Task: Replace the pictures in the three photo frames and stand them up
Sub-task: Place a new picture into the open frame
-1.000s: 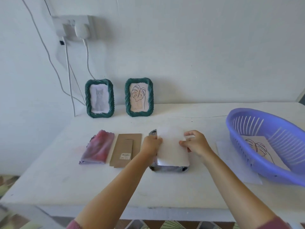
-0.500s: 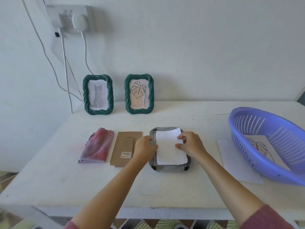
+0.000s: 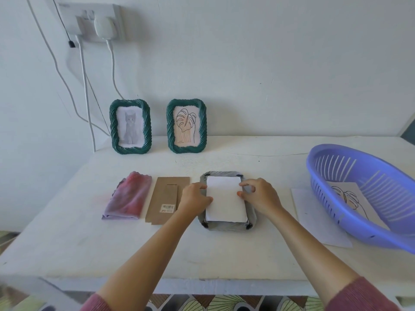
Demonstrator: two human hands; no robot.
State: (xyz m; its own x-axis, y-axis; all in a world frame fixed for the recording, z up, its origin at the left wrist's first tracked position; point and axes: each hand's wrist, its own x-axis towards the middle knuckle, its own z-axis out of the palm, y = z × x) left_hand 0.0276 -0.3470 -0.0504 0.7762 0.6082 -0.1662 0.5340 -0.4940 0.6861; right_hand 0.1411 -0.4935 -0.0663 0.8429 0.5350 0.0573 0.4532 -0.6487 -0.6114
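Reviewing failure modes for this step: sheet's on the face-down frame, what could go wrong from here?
1. The white sheet lies unsecured on the face-down frame; reaching for the cardboard backing could knock it askew.
2. Only its blank side shows, so the picture may end up upside down.
3. Pressing the backing on misaligned could crease its edges.

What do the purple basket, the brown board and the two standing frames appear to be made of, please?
Purple basket: moulded plastic, smooth with a slight sheen, slotted walls. Brown board: probably matte cardboard or fibreboard, with a barcode sticker. Cat frame and leaf frame: dark green twisted-rope relief, perhaps resin or plastic.
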